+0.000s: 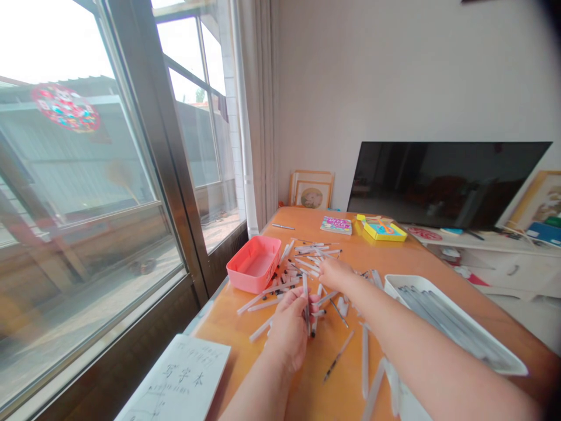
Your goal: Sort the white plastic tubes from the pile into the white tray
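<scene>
My left hand [291, 318] is closed around a translucent white pen barrel [305, 292], which stands nearly upright between thumb and fingers. Farther forward, my right hand [335, 275] reaches into a heap of loose pen parts [313, 250]; its fingers are curled together, and what they grip is hidden. White barrels, black tips and thin refills lie scattered around both hands. A dark refill [338, 356] lies apart, nearer to me. Beneath my right forearm are more white barrels [365, 361].
A pink open box [255, 264] stands left of the heap. On the right, a white tray [511, 363] holds several grey pens. A notebook [193, 365] lies front left. Toward the back are a silver pen [283, 227], a colourful booklet [335, 225] and a yellow box [385, 235].
</scene>
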